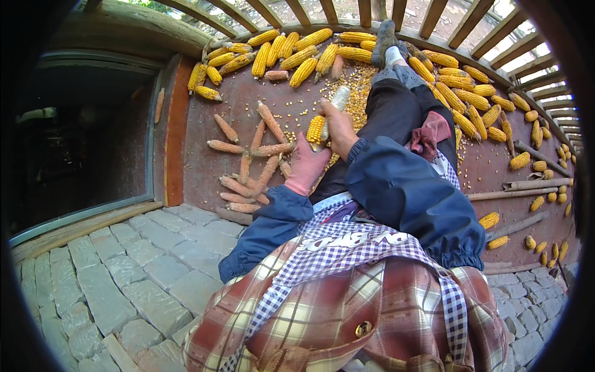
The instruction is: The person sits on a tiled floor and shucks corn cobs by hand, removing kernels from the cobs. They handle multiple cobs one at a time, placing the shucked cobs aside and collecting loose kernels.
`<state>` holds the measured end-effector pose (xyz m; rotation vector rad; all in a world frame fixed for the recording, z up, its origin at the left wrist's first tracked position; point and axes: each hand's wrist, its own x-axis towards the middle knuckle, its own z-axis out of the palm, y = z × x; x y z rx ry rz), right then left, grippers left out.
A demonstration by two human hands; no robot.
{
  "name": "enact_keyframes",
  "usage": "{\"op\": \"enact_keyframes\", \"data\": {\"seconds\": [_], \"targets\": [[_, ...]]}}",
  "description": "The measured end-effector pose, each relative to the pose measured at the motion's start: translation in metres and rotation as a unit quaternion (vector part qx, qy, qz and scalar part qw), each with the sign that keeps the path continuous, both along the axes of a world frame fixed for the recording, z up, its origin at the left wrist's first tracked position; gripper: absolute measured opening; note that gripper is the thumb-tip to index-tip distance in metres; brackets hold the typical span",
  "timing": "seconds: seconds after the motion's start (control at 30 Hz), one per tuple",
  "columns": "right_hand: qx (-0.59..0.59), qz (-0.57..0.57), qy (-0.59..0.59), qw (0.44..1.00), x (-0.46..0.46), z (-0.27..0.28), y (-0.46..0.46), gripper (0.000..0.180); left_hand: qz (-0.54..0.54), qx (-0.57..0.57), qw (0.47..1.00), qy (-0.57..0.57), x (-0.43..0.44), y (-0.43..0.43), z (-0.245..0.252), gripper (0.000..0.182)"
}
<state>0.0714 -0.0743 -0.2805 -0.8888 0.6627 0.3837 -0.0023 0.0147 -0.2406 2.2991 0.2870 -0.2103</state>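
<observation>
My left hand (307, 162), in a pink glove, grips the lower end of a yellow ear of corn (316, 129) above my lap. My bare right hand (338, 125) is closed around a tool with a pale wrapped handle (340, 97), held against the right side of that ear. The tool's working end is mostly hidden by my fingers. Loose yellow kernels (357, 95) lie beside my legs and beyond my hands. Several shelled corn cobs (267, 169) are heaped on the reddish-brown board to the left of my left hand.
Unshelled corn ears (304, 56) line the board (200, 153) along a wooden slatted railing (365, 11), with more at right near bamboo poles (511, 193). A pink glove (430, 135) lies on my thigh. At left are a dark glass panel (88, 139) and grey stone paving (153, 279).
</observation>
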Motion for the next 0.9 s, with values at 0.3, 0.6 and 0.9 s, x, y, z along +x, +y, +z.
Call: {"op": "enact_keyframes", "data": {"seconds": [0.3, 0.6, 0.9], "targets": [[-0.110, 0.038, -0.216, 0.969, 0.007, -0.004, 0.033, 0.023, 0.111, -0.542, 0.785, 0.277, 0.008, 0.067, 0.017, 0.023], [0.083, 0.100, -0.007, 0.992, 0.017, -0.011, 0.001, 0.060, 0.112, -0.479, 0.845, 0.210, 0.017, 0.041, -0.003, 0.037], [-0.287, 0.018, -0.153, 0.945, 0.012, -0.006, -0.001, 0.049, 0.147, -0.421, 0.886, 0.128, 0.019, 0.007, -0.029, 0.042]]}}
